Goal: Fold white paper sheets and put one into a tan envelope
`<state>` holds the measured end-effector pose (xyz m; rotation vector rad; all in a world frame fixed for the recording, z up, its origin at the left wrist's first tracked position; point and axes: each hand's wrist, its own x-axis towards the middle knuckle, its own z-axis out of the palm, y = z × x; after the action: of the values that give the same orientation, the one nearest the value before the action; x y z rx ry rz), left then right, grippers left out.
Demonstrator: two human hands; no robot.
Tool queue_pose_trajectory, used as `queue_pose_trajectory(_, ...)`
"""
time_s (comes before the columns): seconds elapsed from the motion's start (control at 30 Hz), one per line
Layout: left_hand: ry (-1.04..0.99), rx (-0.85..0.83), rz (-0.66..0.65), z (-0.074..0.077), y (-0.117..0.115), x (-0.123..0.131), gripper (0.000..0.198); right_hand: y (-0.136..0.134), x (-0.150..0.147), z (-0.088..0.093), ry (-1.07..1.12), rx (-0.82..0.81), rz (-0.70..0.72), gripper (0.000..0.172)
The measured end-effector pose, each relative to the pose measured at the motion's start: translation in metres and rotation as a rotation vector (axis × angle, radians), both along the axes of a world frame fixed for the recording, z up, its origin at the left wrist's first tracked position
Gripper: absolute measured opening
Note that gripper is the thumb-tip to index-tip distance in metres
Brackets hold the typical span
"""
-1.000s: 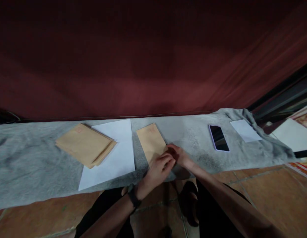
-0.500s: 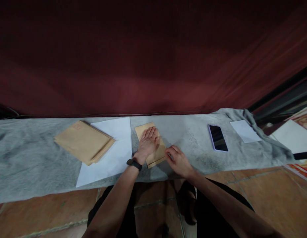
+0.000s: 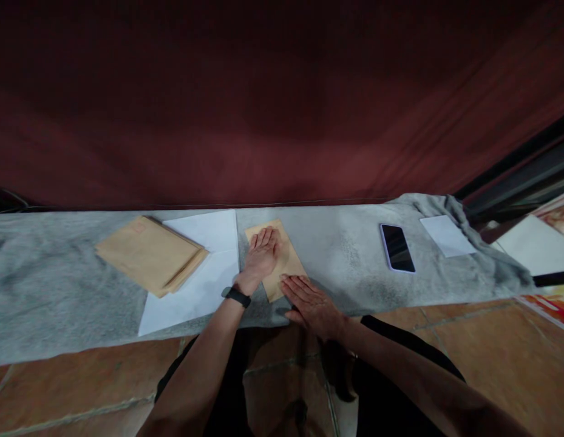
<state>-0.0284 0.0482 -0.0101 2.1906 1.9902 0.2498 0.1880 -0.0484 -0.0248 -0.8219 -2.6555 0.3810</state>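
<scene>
A brown paper envelope (image 3: 288, 258) lies flat on the grey cloth, slanting down to the right. My left hand (image 3: 262, 252), with a dark watch (image 3: 237, 296) at the wrist, rests palm down on its upper left part, fingers stretched out. Across the envelope's lower right end lies my right hand (image 3: 311, 303), also flat, with the thumb apart from the fingers. It hides the near right corner. To the left, a stack of brown envelopes (image 3: 149, 252) sits partly over a large white paper sheet (image 3: 218, 267).
A grey cloth (image 3: 58, 291) covers the long narrow surface. On its right side lie a phone (image 3: 398, 248) with a pale purple edge and a small white paper (image 3: 447, 236). Behind stands a dark red cloth wall (image 3: 272, 164). Below is a tiled floor (image 3: 95, 382).
My right hand has gone from curled fingers at the envelope's right edge to lying flat on its near end. The left hand stays flat on the envelope. The view has shifted slightly.
</scene>
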Motion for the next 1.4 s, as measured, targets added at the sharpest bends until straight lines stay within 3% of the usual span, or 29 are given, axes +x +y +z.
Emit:
queue_pose_trajectory(0.2, -0.038, 0.043, -0.124, -0.002, -0.05, 0.03, 0.06, 0.011, -0.003, -0.012, 0.049, 0.002, -0.172, 0.05)
queue_pose_trajectory(0.33, -0.016, 0.122, -0.196, -0.006, -0.079, 0.04, 0.063, 0.015, -0.003, -0.011, 0.062, -0.039, -0.234, 0.052)
queue_pose_trajectory(0.53, 0.029, 0.133, -0.153, -0.004, -0.084, 0.028, 0.058, 0.02, -0.006, -0.006, 0.02, -0.081, -0.324, 0.054)
queue_pose_trajectory(0.73, -0.039, 0.152, -0.049, -0.008, -0.087, 0.019, 0.065, 0.027, -0.002, -0.009, -0.076, 0.028, -0.385, 0.056)
queue_pose_trajectory(0.83, -0.249, 0.151, 0.068, -0.011, -0.088, 0.015, 0.074, 0.03, 0.001, -0.01, -0.125, 0.071, -0.412, 0.056)
queue_pose_trajectory(0.93, -0.612, 0.089, 0.191, -0.007, -0.087, 0.011, 0.075, 0.032, 0.002, -0.01, -0.13, 0.093, -0.435, 0.057)
queue_pose_trajectory(1.1, -1.246, 0.064, 0.516, 0.009, -0.078, 0.001, 0.074, 0.032, -0.003, -0.001, -0.116, 0.14, -0.42, 0.057)
queue_pose_trajectory(1.2, -1.503, -0.017, 0.642, 0.018, -0.071, -0.003, 0.073, 0.03, -0.008, 0.008, -0.169, 0.128, -0.35, 0.052)
queue_pose_trajectory(1.4, -1.649, -0.11, 0.59, 0.027, -0.064, 0.005, 0.045, 0.016, -0.015, 0.015, -0.175, 0.083, -0.232, 0.059)
